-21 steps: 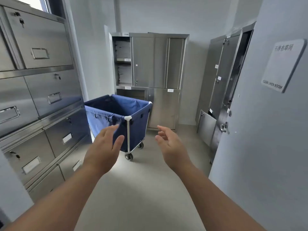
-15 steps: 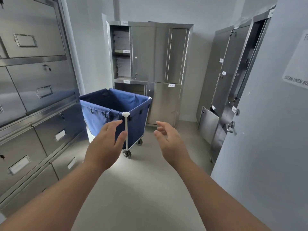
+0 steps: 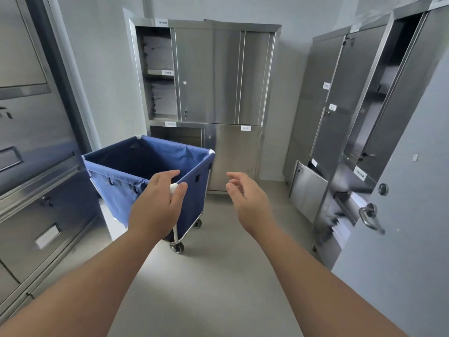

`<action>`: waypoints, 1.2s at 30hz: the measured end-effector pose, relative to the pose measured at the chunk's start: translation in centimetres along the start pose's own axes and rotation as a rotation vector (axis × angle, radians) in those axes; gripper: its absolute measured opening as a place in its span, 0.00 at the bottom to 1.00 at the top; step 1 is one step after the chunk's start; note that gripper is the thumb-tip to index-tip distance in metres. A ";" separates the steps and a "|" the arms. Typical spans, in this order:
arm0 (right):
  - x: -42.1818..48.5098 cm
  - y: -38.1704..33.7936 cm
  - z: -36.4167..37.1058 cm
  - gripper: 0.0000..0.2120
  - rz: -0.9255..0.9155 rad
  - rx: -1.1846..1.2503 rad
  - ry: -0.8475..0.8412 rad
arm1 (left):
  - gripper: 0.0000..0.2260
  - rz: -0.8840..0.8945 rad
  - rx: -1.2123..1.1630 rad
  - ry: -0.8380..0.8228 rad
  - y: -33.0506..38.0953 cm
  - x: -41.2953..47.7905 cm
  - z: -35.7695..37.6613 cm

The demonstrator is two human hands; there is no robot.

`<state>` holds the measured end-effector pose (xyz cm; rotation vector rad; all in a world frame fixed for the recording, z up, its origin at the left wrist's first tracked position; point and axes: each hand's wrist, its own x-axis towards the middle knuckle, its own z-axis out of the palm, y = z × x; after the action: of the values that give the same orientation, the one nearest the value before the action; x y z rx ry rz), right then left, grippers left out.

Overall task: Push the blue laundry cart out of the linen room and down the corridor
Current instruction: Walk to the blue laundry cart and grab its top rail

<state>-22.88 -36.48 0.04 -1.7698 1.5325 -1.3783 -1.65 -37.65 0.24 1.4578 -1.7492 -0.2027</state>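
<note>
A single wide-angle view from the person's head looks forward and slightly down into the room. Both forearms reach in from the bottom edge, the laundry cart (image 3: pixel 145 171) stands near ahead, and a steel cabinet (image 3: pixel 218 76) fills the far wall.

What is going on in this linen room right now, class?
A person is reaching both bare hands toward a blue laundry cart standing beside steel drawer cabinets. The left hand is open near the cart's white corner post; the right hand is open in the air. Neither grips it yet.
</note>
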 end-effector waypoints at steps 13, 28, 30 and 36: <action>23.8 16.8 1.8 0.13 -0.131 -0.049 -0.092 | 0.19 -0.002 0.108 0.062 -4.1 19.6 17.0; 56.3 30.3 11.9 0.20 -0.114 -0.427 -0.407 | 0.25 -0.245 0.401 -0.008 -15.1 44.2 31.6; 60.0 31.9 13.8 0.19 -0.115 -0.417 -0.403 | 0.25 -0.270 0.370 -0.003 -17.3 47.5 33.5; 69.2 35.4 18.6 0.19 -0.133 -0.418 -0.462 | 0.25 -0.342 0.361 -0.030 -22.1 56.5 37.0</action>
<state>-31.23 -115.44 -9.02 -2.2738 1.5293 -0.6481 -9.13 -107.66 -9.35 2.0247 -1.6055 -0.0883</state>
